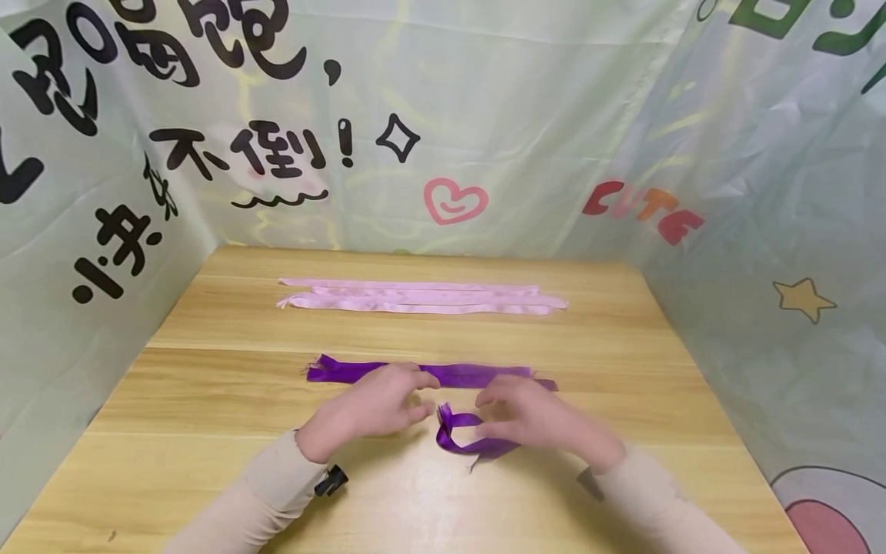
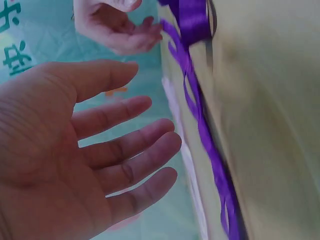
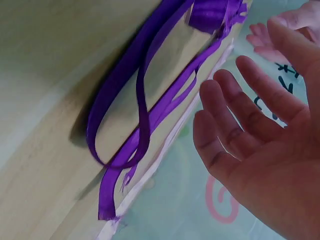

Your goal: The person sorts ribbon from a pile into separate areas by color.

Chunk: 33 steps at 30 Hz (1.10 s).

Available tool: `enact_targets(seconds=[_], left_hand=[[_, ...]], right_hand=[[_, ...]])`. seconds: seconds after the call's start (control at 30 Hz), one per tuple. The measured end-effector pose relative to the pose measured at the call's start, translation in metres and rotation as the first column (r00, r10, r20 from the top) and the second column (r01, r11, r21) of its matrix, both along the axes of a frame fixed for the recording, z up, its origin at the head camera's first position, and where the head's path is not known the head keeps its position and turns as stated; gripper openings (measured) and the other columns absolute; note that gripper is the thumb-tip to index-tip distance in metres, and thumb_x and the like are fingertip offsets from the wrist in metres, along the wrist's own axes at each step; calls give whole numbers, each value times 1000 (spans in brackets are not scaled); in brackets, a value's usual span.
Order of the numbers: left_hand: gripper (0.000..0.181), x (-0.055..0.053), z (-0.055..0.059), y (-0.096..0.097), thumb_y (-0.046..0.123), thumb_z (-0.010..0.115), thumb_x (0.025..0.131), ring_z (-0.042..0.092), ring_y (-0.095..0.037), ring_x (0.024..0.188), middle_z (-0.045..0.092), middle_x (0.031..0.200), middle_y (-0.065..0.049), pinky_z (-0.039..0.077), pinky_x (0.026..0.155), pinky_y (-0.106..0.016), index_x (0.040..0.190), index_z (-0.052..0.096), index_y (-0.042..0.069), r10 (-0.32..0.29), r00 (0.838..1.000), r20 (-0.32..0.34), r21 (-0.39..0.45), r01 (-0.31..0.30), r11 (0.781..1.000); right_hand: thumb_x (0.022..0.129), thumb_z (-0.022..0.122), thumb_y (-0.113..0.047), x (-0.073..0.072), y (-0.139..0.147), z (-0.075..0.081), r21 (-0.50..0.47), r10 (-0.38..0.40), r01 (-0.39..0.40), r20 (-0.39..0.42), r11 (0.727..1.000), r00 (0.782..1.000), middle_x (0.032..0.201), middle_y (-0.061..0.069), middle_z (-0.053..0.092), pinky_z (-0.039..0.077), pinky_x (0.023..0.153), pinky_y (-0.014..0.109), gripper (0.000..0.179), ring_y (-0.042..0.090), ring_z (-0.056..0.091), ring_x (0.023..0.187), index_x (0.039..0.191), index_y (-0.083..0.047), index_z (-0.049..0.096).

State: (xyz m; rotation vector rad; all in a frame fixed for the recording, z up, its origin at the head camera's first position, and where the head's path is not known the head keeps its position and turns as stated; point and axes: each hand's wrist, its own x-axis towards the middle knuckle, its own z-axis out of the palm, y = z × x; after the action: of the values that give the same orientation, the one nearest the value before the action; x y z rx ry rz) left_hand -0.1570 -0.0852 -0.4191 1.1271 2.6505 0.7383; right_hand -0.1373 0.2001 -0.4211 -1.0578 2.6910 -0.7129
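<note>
A looped purple ribbon (image 1: 450, 438) with a frayed end lies on the table nearest me, partly hidden by my right hand (image 1: 529, 412). In the right wrist view the ribbon's loop (image 3: 93, 120) stands up from the wood, and the fingers are spread apart, holding nothing. My left hand (image 1: 381, 400) hovers left of that ribbon with relaxed, parted fingers, its palm bare in the left wrist view. Behind both hands, flat purple ribbons (image 1: 471, 375) stretch left to right, with frayed ends. The hands partly cover them.
Farther back, several pale pink ribbons (image 1: 429, 298) lie side by side across the wooden table (image 1: 208, 462). Printed cloth (image 1: 540, 138) with lettering, a heart and a star walls the table at the back and sides. A small black object (image 1: 331, 481) sits at my left cuff.
</note>
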Motion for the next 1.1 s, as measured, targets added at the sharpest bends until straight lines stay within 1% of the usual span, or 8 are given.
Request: enact_targets(seconds=[0.17,0.27,0.37,0.5,0.7,0.9,1.0,1.1], left_hand=[[36,3,-5,13,24,75,97,69,-20,93,74,115,-7,56,81,-30,129,72,6,-36,999,27,-22,37,999],[34,4,-7,19,25,77,96,65,-14,87,74,108,-4,54,78,-26,125,74,8,-54,998,42,-48,56,997],[30,6,-10,25,25,79,94,57,-7,81,72,98,0,51,75,-24,119,76,10,-82,995,49,-73,86,994],[20,9,-14,33,23,81,91,49,-4,70,67,84,4,46,66,-21,108,77,13,-125,990,62,-106,131,986],[11,15,-20,38,23,82,90,48,-2,68,63,81,7,45,67,-20,93,72,17,-141,989,40,-164,146,976],[24,15,-23,39,22,76,95,42,-3,61,54,70,10,39,59,-19,76,61,20,-129,990,50,-128,135,983],[24,13,-25,38,22,72,99,43,-3,65,52,72,10,40,62,-19,78,61,21,-127,991,38,-99,130,987],[19,12,-26,37,25,67,103,44,-5,73,52,80,8,42,67,-19,84,65,21,-134,991,7,-54,134,990]], right_hand=[[88,85,-32,6,-5,-3,12,34,-35,87,999,996,93,-2,69,51,78,23,29,11,60,85,107,-11,78],[86,87,-28,9,-7,-7,17,47,-49,102,999,994,90,-4,68,49,75,21,28,8,58,81,106,-12,78],[85,87,-24,12,-9,-10,29,52,-54,91,998,995,91,-4,69,52,76,21,27,5,59,82,108,-12,79],[88,84,-20,13,-12,-12,53,54,-58,76,997,996,91,-4,69,52,76,21,22,4,60,80,107,-11,79],[93,77,-15,13,-15,-15,74,65,-68,44,995,997,82,-9,66,51,71,19,3,0,57,75,94,-14,79],[97,70,-11,14,-17,-20,38,54,-54,2,998,999,82,-12,65,53,73,20,12,-4,55,76,88,-17,75],[97,69,-11,14,-18,-23,-1,43,-43,-4,999,999,84,-13,64,53,76,22,12,-1,55,78,88,-18,73],[96,71,-10,13,-18,-25,-64,31,-31,12,997,999,85,-13,66,53,78,23,11,1,57,80,89,-18,73]])
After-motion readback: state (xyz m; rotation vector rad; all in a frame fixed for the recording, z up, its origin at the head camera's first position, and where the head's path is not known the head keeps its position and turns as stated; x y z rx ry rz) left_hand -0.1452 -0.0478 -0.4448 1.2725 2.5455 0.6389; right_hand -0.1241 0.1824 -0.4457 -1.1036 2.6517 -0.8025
